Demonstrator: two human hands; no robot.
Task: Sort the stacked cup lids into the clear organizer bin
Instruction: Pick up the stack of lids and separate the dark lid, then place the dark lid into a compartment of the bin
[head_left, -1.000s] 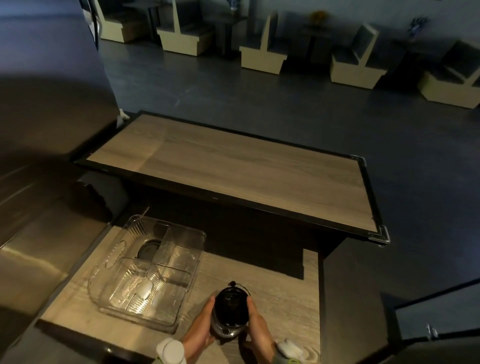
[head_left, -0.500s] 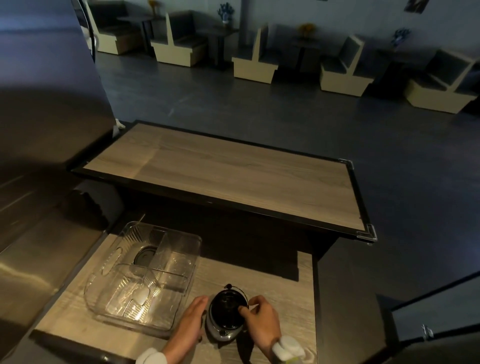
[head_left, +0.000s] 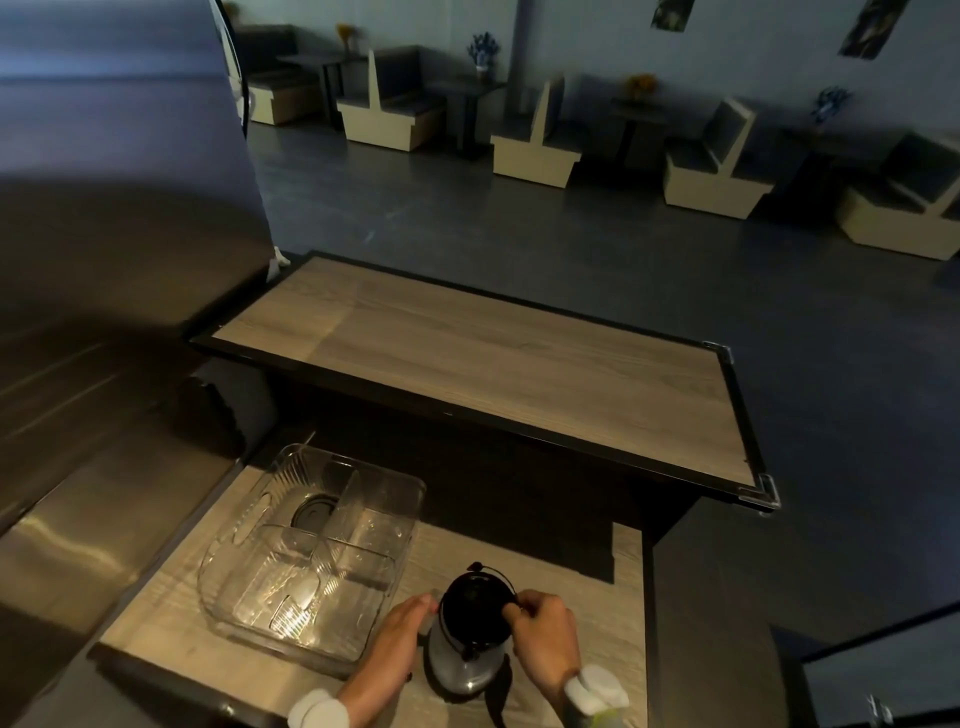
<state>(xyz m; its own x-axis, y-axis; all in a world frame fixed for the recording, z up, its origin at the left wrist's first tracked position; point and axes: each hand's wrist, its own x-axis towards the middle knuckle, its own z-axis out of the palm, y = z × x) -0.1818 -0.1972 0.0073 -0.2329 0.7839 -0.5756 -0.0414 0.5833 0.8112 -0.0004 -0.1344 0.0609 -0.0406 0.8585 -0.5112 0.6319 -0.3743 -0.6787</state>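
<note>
From the head view, low in the frame, a stack of black cup lids (head_left: 475, 608) stands inside a clear sleeve whose greyish lower part bulges toward the bottom edge, set on the small wood-grain counter (head_left: 571, 597). The left hand (head_left: 387, 652) rests flat against the left side of the stack, fingers extended and touching it, not curled round. The right hand (head_left: 543, 639) is on the stack's right side, its thumb and forefinger pinched at the rim of the topmost lid. Just left of the hands sits the clear organizer bin (head_left: 249, 525), divided by transparent walls into compartments; one dark round lid (head_left: 313, 516) lies in the upper-left compartment, while the others look bare apart from glare. White cuffs show at both wrists near the bottom edge. Above, across the middle of the frame, runs a long wood-topped table (head_left: 493, 374) with a black border. Along the upper edge, cream booth seats (head_left: 535, 150) line the dim room.
</note>
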